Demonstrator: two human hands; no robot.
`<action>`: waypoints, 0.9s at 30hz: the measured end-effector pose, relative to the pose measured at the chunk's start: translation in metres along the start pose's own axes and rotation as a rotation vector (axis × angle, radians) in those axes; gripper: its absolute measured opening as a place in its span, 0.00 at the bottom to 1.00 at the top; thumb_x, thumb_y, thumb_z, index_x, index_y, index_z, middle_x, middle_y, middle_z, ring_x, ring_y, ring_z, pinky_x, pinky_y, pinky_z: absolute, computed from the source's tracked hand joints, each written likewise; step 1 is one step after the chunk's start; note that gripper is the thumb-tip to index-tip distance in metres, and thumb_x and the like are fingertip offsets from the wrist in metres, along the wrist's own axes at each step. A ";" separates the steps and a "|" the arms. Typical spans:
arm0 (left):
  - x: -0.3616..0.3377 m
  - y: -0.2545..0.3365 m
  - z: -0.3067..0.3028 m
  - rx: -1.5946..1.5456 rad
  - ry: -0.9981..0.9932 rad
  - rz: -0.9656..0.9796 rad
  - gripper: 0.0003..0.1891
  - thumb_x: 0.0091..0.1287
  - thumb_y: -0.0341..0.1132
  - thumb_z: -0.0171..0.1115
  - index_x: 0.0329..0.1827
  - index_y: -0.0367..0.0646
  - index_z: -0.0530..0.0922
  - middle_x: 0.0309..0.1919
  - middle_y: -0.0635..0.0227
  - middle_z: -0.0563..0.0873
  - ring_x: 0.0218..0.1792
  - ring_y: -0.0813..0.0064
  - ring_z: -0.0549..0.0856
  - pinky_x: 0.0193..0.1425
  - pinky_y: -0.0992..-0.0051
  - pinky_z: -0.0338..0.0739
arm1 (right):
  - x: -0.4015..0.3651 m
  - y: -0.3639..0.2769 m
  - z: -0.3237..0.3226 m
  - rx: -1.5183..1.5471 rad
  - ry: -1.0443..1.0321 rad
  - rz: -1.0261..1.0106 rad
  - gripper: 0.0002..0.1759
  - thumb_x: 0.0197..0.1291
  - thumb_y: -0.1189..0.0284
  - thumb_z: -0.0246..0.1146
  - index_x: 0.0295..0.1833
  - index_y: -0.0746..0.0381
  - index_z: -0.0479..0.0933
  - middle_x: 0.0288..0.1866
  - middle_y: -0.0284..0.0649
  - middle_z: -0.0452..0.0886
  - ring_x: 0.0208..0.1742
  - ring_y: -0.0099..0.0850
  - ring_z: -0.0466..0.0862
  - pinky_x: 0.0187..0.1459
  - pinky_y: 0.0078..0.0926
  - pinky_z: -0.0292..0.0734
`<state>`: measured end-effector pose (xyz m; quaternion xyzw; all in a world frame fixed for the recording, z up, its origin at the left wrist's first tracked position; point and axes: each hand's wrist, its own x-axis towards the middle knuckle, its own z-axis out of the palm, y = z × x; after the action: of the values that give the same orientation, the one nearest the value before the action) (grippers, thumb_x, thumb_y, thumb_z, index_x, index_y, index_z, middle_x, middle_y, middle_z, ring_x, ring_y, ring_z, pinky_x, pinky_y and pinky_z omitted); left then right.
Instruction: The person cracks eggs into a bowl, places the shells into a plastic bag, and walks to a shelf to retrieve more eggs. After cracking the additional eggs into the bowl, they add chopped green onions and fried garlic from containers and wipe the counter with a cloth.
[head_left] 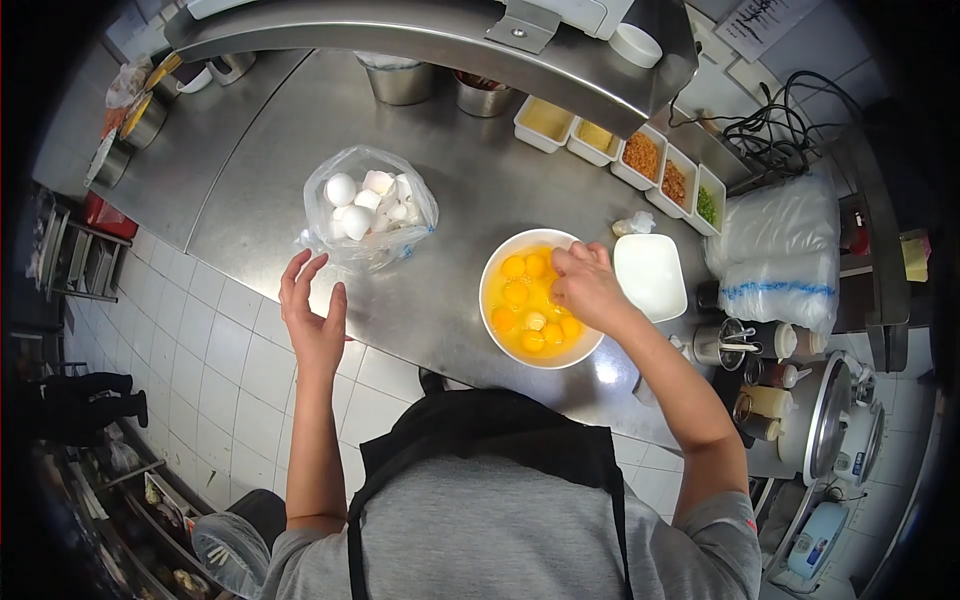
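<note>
A white bowl [487,325] of cracked eggs stands near the front edge of the steel counter, with several whole yolks [515,293] lying in yellow liquid. Over the bowl's right side is my right hand [587,285], its fingers bent together and pointing down; whatever they hold, if anything, is hidden. My left hand [315,312] is raised by the counter edge, fingers apart and nothing in them. Just beyond it sits an open clear plastic bag [425,215] holding white eggs [355,222] and broken eggshells [378,182].
A white square dish [650,278] stands right of the bowl, near a small crumpled plastic piece [633,224]. Behind are several tubs of chopped ingredients [641,156] and metal pots [398,80]. Overhead runs a steel shelf [400,42]. Wrapped plastic stacks [775,250] and bottles [768,402] line the right.
</note>
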<state>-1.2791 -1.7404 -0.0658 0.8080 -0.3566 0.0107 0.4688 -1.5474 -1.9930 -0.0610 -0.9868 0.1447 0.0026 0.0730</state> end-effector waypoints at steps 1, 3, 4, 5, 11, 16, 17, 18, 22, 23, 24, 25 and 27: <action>0.000 0.000 0.000 0.003 0.000 -0.011 0.21 0.58 0.27 0.64 0.57 0.48 0.79 0.64 0.62 0.74 0.65 0.57 0.71 0.67 0.58 0.66 | -0.001 0.001 -0.008 0.022 0.020 0.029 0.04 0.47 0.72 0.65 0.26 0.57 0.85 0.43 0.34 0.75 0.54 0.33 0.71 0.63 0.42 0.58; 0.000 0.000 0.000 0.009 0.000 -0.034 0.21 0.58 0.27 0.64 0.57 0.48 0.79 0.64 0.62 0.74 0.65 0.57 0.71 0.67 0.58 0.66 | -0.005 0.009 -0.024 0.039 0.084 0.057 0.03 0.47 0.71 0.67 0.28 0.57 0.85 0.39 0.35 0.72 0.51 0.34 0.71 0.59 0.42 0.60; 0.000 0.000 0.000 0.014 0.001 -0.018 0.21 0.58 0.27 0.64 0.57 0.48 0.79 0.64 0.62 0.74 0.65 0.57 0.71 0.67 0.58 0.66 | -0.009 0.011 -0.034 0.085 0.124 0.080 0.04 0.45 0.71 0.69 0.30 0.57 0.85 0.38 0.35 0.71 0.50 0.34 0.71 0.58 0.41 0.59; 0.001 -0.001 0.000 0.017 0.001 -0.001 0.21 0.58 0.27 0.64 0.57 0.48 0.79 0.64 0.62 0.74 0.65 0.57 0.71 0.67 0.58 0.66 | -0.013 0.011 -0.045 0.129 0.164 0.105 0.06 0.44 0.72 0.70 0.32 0.56 0.85 0.38 0.34 0.71 0.49 0.34 0.71 0.56 0.39 0.59; 0.000 0.000 0.010 0.014 -0.014 0.064 0.21 0.58 0.26 0.64 0.56 0.48 0.79 0.64 0.62 0.73 0.65 0.57 0.71 0.68 0.59 0.64 | -0.048 0.030 -0.022 0.024 0.142 0.216 0.20 0.44 0.69 0.73 0.48 0.52 0.84 0.43 0.35 0.72 0.49 0.34 0.72 0.56 0.37 0.59; 0.004 0.011 0.019 0.004 -0.057 0.097 0.21 0.58 0.25 0.64 0.57 0.47 0.78 0.64 0.61 0.73 0.66 0.58 0.70 0.70 0.61 0.63 | -0.059 0.007 -0.024 0.251 0.446 0.359 0.16 0.46 0.67 0.73 0.45 0.52 0.85 0.51 0.35 0.73 0.54 0.36 0.71 0.59 0.41 0.58; 0.004 0.013 0.023 -0.007 -0.060 0.104 0.21 0.58 0.25 0.65 0.56 0.47 0.78 0.63 0.61 0.73 0.66 0.57 0.71 0.69 0.60 0.63 | -0.063 0.004 -0.020 0.197 0.437 0.349 0.16 0.47 0.66 0.73 0.45 0.52 0.85 0.51 0.35 0.73 0.55 0.36 0.71 0.59 0.41 0.58; 0.004 0.016 0.027 -0.020 -0.064 0.112 0.21 0.57 0.25 0.65 0.55 0.47 0.79 0.63 0.60 0.73 0.65 0.57 0.71 0.68 0.60 0.63 | -0.069 0.003 -0.015 0.142 0.428 0.341 0.15 0.47 0.66 0.73 0.44 0.52 0.85 0.52 0.35 0.73 0.55 0.36 0.71 0.59 0.41 0.58; 0.006 0.007 0.034 0.002 -0.037 0.285 0.22 0.57 0.23 0.64 0.56 0.43 0.78 0.62 0.57 0.75 0.67 0.56 0.71 0.70 0.60 0.62 | -0.116 0.017 -0.023 0.142 0.606 0.631 0.13 0.49 0.68 0.72 0.44 0.51 0.85 0.51 0.35 0.74 0.55 0.37 0.71 0.58 0.42 0.59; 0.007 0.005 0.036 -0.026 -0.047 0.270 0.22 0.58 0.22 0.63 0.57 0.43 0.77 0.63 0.57 0.75 0.67 0.57 0.70 0.71 0.60 0.62 | -0.135 0.023 -0.029 0.071 0.604 0.736 0.13 0.50 0.68 0.71 0.44 0.51 0.85 0.50 0.35 0.74 0.54 0.37 0.71 0.57 0.42 0.60; 0.005 0.003 0.038 -0.019 -0.065 0.241 0.21 0.59 0.22 0.62 0.58 0.43 0.77 0.64 0.58 0.74 0.67 0.57 0.70 0.71 0.61 0.62 | -0.155 0.030 -0.036 0.006 0.600 0.827 0.12 0.52 0.69 0.70 0.44 0.51 0.84 0.48 0.35 0.76 0.52 0.38 0.74 0.55 0.42 0.63; 0.003 0.005 0.039 -0.018 -0.079 0.224 0.21 0.60 0.22 0.62 0.58 0.44 0.77 0.65 0.59 0.73 0.67 0.58 0.70 0.71 0.61 0.62 | -0.178 0.045 -0.037 0.018 0.601 0.907 0.12 0.52 0.70 0.69 0.44 0.51 0.84 0.47 0.35 0.77 0.51 0.38 0.75 0.54 0.42 0.65; -0.001 0.012 0.040 -0.021 -0.110 0.160 0.21 0.61 0.23 0.62 0.58 0.46 0.77 0.65 0.61 0.72 0.68 0.59 0.69 0.71 0.61 0.62 | -0.218 0.071 -0.037 -0.122 0.551 1.007 0.11 0.53 0.72 0.65 0.44 0.51 0.83 0.44 0.35 0.80 0.49 0.38 0.78 0.51 0.42 0.68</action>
<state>-1.2994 -1.7743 -0.0801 0.7714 -0.4452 -0.0001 0.4548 -1.7771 -2.0031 -0.0284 -0.7629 0.6099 -0.2117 -0.0345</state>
